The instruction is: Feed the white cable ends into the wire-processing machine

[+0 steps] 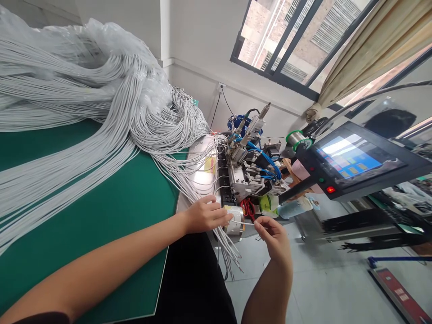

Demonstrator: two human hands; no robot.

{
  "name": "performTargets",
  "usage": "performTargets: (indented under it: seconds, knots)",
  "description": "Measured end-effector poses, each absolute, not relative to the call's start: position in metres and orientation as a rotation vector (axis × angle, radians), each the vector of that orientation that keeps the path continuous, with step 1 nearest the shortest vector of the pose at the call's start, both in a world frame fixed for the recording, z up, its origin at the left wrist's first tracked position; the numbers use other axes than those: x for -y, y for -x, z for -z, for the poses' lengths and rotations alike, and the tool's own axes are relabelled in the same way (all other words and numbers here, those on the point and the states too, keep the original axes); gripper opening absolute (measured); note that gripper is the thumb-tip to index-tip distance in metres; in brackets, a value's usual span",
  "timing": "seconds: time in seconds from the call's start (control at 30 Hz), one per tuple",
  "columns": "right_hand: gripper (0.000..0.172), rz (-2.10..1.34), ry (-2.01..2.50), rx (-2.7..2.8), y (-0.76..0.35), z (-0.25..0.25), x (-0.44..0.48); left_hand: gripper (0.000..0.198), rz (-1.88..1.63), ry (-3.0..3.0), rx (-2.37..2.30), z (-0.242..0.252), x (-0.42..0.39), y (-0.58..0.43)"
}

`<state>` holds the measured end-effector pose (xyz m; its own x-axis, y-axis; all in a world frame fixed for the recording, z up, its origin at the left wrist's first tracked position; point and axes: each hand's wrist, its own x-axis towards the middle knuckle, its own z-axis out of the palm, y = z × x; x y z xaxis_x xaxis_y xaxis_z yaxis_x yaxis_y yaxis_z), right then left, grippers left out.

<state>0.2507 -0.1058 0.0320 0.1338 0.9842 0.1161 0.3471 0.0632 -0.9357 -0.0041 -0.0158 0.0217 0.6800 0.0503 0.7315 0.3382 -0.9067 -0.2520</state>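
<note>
A thin white cable (248,223) runs between my two hands in front of the bench machine (241,180). My right hand (275,236) pinches its end between thumb and fingers. My left hand (207,215) is closed on the same cable, fingertips beside a round metal cylinder (234,220) on the machine's near end. Under my left hand hangs a bunch of loose white cable ends (229,252). More white cables lie across the machine's black row of guides (224,166). Red-handled scissors (248,208) lie just behind the cylinder.
A large heap of white cables (111,103), partly in clear plastic, covers the green table (101,270). A touchscreen panel (354,157) on an arm stands at right, near a wire spool (299,140). A yellow-green container (268,203) stands behind the scissors.
</note>
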Motion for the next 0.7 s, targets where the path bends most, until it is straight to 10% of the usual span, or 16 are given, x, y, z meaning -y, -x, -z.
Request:
performTargets:
  seconds: [0.7]
  knots:
    - [0.023, -0.836, 1.205, 1.011, -0.242, -0.025, 0.091, 0.015, 1.091, 2.604, 0.244, -0.013, 0.011, -0.004]
